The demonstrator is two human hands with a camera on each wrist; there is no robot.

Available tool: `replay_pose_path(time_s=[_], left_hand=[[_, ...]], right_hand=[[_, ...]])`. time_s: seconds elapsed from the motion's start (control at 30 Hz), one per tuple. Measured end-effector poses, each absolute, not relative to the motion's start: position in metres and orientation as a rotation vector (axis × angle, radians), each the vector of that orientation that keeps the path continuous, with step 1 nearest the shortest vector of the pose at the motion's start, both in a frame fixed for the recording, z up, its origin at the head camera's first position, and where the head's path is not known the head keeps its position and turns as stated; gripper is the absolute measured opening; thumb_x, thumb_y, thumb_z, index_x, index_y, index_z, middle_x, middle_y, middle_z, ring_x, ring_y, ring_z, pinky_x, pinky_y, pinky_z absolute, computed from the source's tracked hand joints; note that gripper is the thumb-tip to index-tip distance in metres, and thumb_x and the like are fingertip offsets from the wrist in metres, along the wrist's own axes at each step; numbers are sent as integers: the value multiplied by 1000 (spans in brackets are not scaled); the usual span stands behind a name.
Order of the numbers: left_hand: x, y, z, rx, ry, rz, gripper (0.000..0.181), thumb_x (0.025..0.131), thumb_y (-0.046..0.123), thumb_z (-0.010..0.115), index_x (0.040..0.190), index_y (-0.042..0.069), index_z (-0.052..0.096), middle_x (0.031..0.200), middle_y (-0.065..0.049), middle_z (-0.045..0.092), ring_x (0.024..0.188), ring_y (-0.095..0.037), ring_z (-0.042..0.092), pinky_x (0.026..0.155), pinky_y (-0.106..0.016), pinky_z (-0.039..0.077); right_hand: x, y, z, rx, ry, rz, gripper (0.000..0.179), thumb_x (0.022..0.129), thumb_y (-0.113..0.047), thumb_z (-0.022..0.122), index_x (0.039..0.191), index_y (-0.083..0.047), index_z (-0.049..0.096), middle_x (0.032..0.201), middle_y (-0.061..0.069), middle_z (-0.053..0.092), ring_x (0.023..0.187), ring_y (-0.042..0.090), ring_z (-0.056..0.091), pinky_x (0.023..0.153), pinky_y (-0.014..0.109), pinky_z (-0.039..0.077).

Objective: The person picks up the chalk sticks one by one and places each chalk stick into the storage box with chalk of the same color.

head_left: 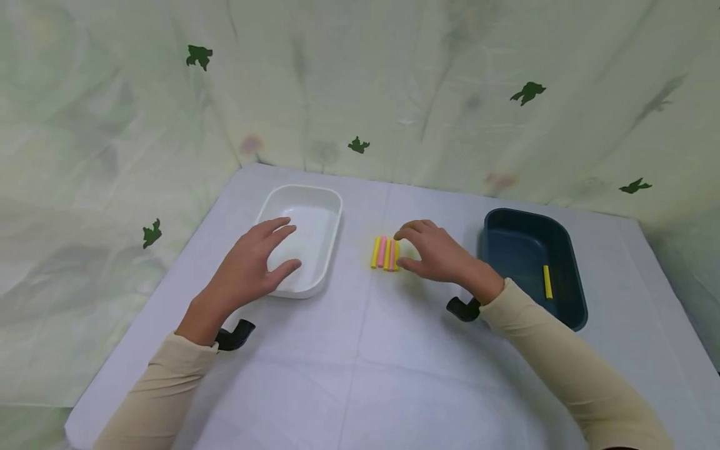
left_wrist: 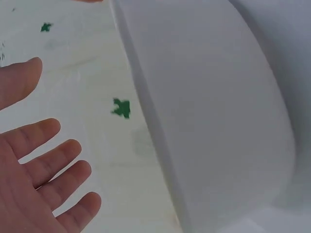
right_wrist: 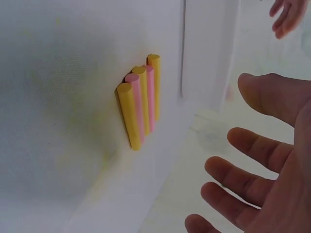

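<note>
Yellow and pink chalk sticks (head_left: 382,253) lie side by side in a short row at the middle of the table. My right hand (head_left: 435,253) hovers just right of the row, fingers spread and relaxed, holding nothing. In the right wrist view its fingers stand apart from the chalk (right_wrist: 129,116). My left hand (head_left: 253,262) is over the near left side of a white tray (head_left: 332,250), fingers loosely spread and nothing in them. The left wrist view has that tray's outer wall (left_wrist: 214,111) beside the hand. One yellow chalk stick (head_left: 547,282) lies inside a dark blue tray (head_left: 512,250).
The dark blue tray stands right of the chalk, partly behind my right forearm (head_left: 562,362). A white cloth (head_left: 315,387) covers the table. A pale curtain (head_left: 394,81) with green leaf-like patches hangs behind and at the left. Black wrist mounts (head_left: 236,336) stick out below both wrists.
</note>
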State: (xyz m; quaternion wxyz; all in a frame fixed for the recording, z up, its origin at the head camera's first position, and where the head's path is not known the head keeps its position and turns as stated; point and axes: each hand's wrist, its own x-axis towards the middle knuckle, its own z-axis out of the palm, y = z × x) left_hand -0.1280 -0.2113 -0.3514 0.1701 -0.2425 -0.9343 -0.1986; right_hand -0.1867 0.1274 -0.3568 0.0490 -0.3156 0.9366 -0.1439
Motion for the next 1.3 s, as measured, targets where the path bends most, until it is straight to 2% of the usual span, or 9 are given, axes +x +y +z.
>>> replay_pose_path(time_s=[0.37, 0.7, 1.0, 1.3], left_hand=[[-121, -265, -368, -394, -2751, -643, 64, 77, 27, 72, 131, 3, 46, 136, -18, 45, 126, -36, 39, 101, -52, 34], [-113, -285, -382, -264, -2824, -775, 69, 79, 30, 70, 137, 6, 39, 139, -17, 41, 129, -35, 36, 102, -53, 31], [-115, -288, -397, -253, -2863, -901, 71, 82, 34, 66, 139, 7, 34, 140, -16, 40, 123, -34, 43, 94, -52, 42], [-117, -287, -403, -220, -2912, -975, 75, 83, 42, 63, 142, 8, 31, 141, -16, 38, 123, -34, 43, 94, -53, 42]], right_hand=[[-209, 121, -372, -917, 2738, -552, 51, 85, -35, 62, 126, -8, 52, 131, 10, 49, 124, 29, 41, 104, 45, 36], [-217, 114, -377, -858, 2720, -528, 52, 85, -36, 61, 129, -9, 50, 134, 10, 46, 126, 28, 39, 105, 45, 35], [-220, 112, -377, -852, 2706, -522, 53, 85, -35, 61, 129, -8, 49, 134, 10, 46, 126, 29, 38, 105, 46, 35], [-228, 114, -378, -831, 2702, -532, 52, 86, -35, 60, 129, -7, 49, 134, 12, 46, 126, 30, 39, 106, 46, 33]])
